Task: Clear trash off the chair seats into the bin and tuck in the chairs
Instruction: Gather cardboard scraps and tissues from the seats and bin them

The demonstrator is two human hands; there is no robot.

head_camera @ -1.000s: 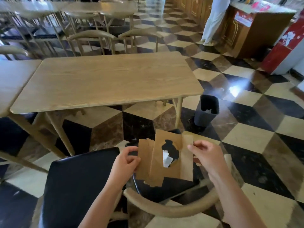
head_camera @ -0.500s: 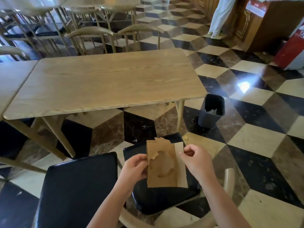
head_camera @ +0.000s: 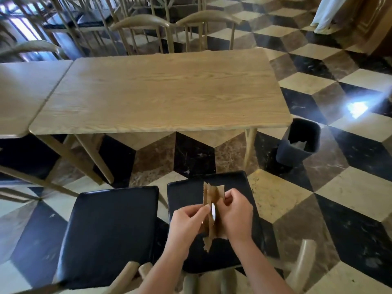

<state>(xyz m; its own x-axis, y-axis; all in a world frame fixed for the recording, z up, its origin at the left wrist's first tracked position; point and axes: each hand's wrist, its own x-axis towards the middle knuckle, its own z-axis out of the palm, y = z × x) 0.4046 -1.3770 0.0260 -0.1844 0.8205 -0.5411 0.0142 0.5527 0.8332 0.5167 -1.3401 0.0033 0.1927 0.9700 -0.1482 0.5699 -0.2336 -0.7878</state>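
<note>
Checkered marble flooring is surrounding the black padded chair seat; above it, left hand and right hand are pinching folded, torn brown cardboard, long axis pointing away toward the wooden table.

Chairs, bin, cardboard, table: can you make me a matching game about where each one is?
Things:
1. cardboard scrap
2. bin
3. black chair seats
4. table

Places:
A. on the floor by the table's right end
B. beyond the two seats, bare top
C. pinched between the left hand and right hand
D. side by side, pulled out from the table

Pairs: 1-C, 2-A, 3-D, 4-B
</note>
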